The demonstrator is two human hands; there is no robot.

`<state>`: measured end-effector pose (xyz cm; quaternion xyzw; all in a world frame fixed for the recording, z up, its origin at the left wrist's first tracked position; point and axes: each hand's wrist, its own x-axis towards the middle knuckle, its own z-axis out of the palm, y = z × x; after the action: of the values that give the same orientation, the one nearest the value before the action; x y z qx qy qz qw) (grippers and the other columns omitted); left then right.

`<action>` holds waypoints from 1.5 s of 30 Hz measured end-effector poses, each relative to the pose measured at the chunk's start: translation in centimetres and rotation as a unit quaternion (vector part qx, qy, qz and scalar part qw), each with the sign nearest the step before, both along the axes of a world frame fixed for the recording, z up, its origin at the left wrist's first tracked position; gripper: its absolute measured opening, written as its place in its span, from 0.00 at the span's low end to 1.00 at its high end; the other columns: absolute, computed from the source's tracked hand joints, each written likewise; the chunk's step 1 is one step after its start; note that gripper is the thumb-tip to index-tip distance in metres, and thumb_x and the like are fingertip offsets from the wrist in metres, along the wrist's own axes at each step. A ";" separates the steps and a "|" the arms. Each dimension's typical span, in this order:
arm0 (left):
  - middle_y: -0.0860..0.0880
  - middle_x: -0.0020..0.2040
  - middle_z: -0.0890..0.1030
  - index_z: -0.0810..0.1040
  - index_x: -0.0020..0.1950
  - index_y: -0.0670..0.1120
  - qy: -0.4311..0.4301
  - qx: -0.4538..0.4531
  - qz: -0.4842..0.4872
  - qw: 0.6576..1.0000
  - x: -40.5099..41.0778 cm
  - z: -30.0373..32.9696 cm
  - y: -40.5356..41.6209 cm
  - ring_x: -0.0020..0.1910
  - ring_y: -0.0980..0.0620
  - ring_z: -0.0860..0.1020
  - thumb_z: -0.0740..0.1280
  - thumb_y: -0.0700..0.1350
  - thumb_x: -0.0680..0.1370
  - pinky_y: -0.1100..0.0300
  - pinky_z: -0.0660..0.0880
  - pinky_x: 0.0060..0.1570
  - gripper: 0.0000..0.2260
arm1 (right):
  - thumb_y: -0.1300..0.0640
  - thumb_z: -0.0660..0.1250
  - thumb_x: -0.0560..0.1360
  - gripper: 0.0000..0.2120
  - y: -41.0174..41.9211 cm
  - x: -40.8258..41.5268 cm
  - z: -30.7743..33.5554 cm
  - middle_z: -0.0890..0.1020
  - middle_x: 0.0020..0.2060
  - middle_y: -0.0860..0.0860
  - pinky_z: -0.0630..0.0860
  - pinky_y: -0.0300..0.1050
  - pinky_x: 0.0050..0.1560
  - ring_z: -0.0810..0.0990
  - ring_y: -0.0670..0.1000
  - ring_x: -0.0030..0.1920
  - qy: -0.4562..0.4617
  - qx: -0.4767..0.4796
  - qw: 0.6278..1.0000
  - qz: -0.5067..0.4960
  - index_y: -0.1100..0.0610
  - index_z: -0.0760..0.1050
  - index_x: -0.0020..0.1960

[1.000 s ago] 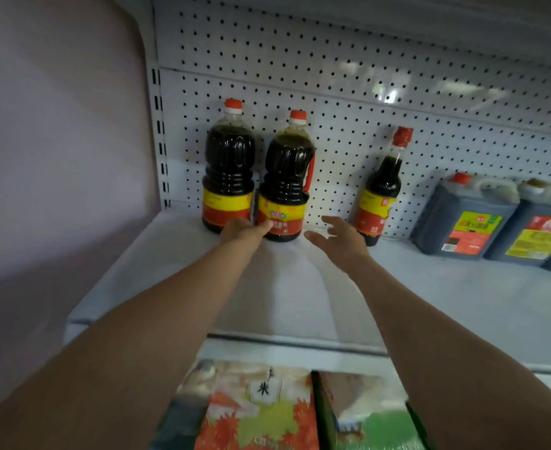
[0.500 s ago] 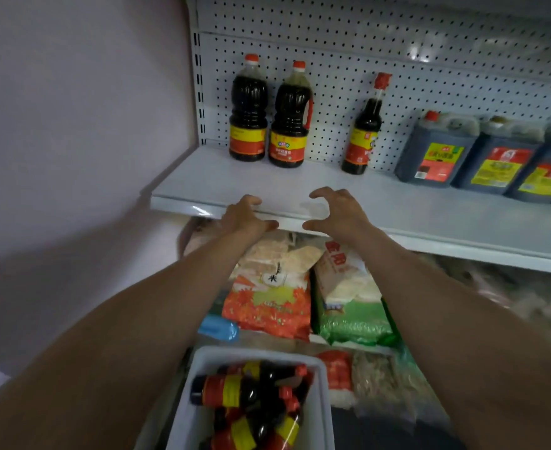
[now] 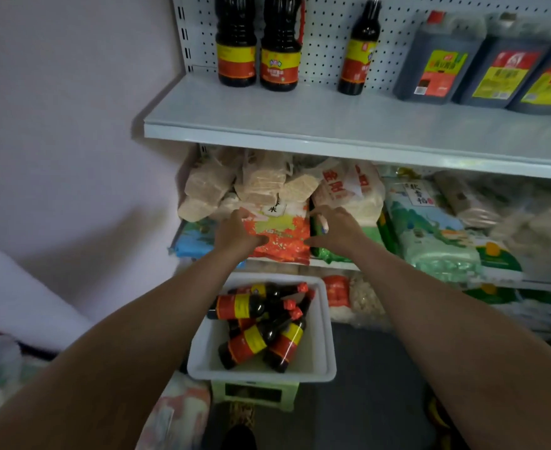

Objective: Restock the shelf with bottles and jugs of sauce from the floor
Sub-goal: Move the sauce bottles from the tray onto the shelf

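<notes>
Both arms stretched forward below the white shelf [image 3: 300, 121], in front of the rice bags [image 3: 280, 235] on the lower tier. Left hand [image 3: 238, 232] and right hand [image 3: 336, 228] side by side, apart, each grip loose, fingers spread and slightly bent, holding nothing. On the shelf, far left against the pegboard: two tall sauce bottles [image 3: 258, 50] touching each other, a slimmer bottle [image 3: 358, 50] to their right, then dark jugs [image 3: 439, 60] in a row at far right. Nearer and lower, between the forearms: a white bin [image 3: 327, 332] on a pale green stool [image 3: 254, 393] (on the floor), with several red-capped bottles of sauce [image 3: 251, 323] lying jumbled on their sides inside.
</notes>
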<state>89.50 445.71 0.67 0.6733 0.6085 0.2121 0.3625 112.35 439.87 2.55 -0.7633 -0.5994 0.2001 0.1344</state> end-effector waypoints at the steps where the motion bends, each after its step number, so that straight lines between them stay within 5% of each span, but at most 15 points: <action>1: 0.46 0.66 0.76 0.70 0.71 0.46 0.003 -0.009 -0.006 1.000 0.0 -1.0 -0.4 0.65 0.45 0.75 0.80 0.53 0.68 0.53 0.73 0.61 0.36 | 0.44 0.79 0.69 0.36 -0.5 0.1 -1.0 0.73 0.63 0.57 0.69 0.46 0.51 0.75 0.60 0.61 0.009 -0.013 1.000 -0.007 0.47 0.69 0.73; 10: 0.44 0.67 0.75 0.67 0.72 0.47 0.049 -0.123 -0.050 0.990 0.7 -10.5 -2.0 0.64 0.44 0.74 0.77 0.52 0.72 0.51 0.72 0.62 0.33 | 0.34 0.75 0.65 0.41 -4.2 0.3 -12.5 0.78 0.63 0.56 0.76 0.51 0.57 0.78 0.58 0.61 0.086 -0.104 0.989 -0.062 0.52 0.71 0.71; 13: 0.44 0.66 0.76 0.68 0.71 0.47 0.069 -0.153 -0.078 0.983 1.2 -13.4 -1.4 0.64 0.45 0.75 0.76 0.53 0.73 0.49 0.73 0.62 0.31 | 0.41 0.77 0.70 0.35 -4.8 0.7 -16.0 0.78 0.63 0.55 0.76 0.50 0.56 0.79 0.57 0.61 0.092 -0.138 0.982 -0.089 0.51 0.70 0.72; 18: 0.46 0.67 0.75 0.70 0.71 0.44 0.102 -0.161 -0.130 0.973 2.2 -17.8 0.3 0.66 0.45 0.74 0.76 0.52 0.73 0.53 0.71 0.62 0.30 | 0.41 0.76 0.72 0.33 -5.0 1.7 -20.7 0.77 0.57 0.55 0.72 0.47 0.51 0.78 0.57 0.59 0.115 -0.207 0.961 -0.144 0.50 0.68 0.72; 23: 0.44 0.68 0.74 0.72 0.71 0.46 0.159 -0.175 -0.187 0.953 3.3 -22.9 2.2 0.68 0.44 0.71 0.74 0.56 0.74 0.52 0.70 0.62 0.29 | 0.41 0.74 0.74 0.33 -4.4 2.1 -25.5 0.76 0.65 0.54 0.79 0.51 0.56 0.79 0.57 0.60 0.167 -0.244 0.927 -0.229 0.52 0.69 0.73; 28: 0.45 0.68 0.75 0.71 0.72 0.50 0.228 -0.119 -0.289 0.922 4.1 -28.4 3.6 0.70 0.42 0.68 0.71 0.60 0.75 0.47 0.64 0.69 0.29 | 0.40 0.70 0.77 0.33 -4.4 2.6 -30.5 0.76 0.67 0.56 0.74 0.45 0.54 0.77 0.57 0.64 0.206 -0.266 0.883 -0.328 0.57 0.68 0.75; 32: 0.46 0.69 0.75 0.70 0.73 0.51 0.267 -0.092 -0.340 0.897 4.8 -31.3 4.0 0.71 0.43 0.67 0.68 0.61 0.77 0.47 0.57 0.72 0.28 | 0.42 0.68 0.79 0.28 -4.7 3.2 -33.7 0.80 0.61 0.56 0.72 0.43 0.48 0.80 0.57 0.54 0.219 -0.288 0.848 -0.388 0.59 0.73 0.70; 38: 0.46 0.69 0.74 0.68 0.75 0.53 0.328 -0.116 -0.369 0.862 6.0 -33.0 4.4 0.71 0.39 0.64 0.64 0.63 0.78 0.45 0.60 0.70 0.28 | 0.48 0.69 0.79 0.15 -5.4 4.0 -35.4 0.85 0.50 0.60 0.79 0.52 0.55 0.82 0.61 0.54 0.200 -0.286 0.830 -0.435 0.59 0.84 0.54; 45: 0.47 0.67 0.77 0.69 0.73 0.53 0.351 -0.137 -0.397 0.837 6.6 -33.3 5.5 0.69 0.40 0.65 0.62 0.63 0.79 0.47 0.61 0.68 0.25 | 0.46 0.69 0.79 0.15 -5.5 4.8 -35.9 0.83 0.44 0.57 0.73 0.42 0.44 0.79 0.55 0.45 0.197 -0.304 0.833 -0.419 0.57 0.85 0.51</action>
<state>96.07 451.16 -32.62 0.8298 0.3986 -0.2856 0.2666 117.14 434.38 -33.40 -0.8880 -0.0924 0.4430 0.0819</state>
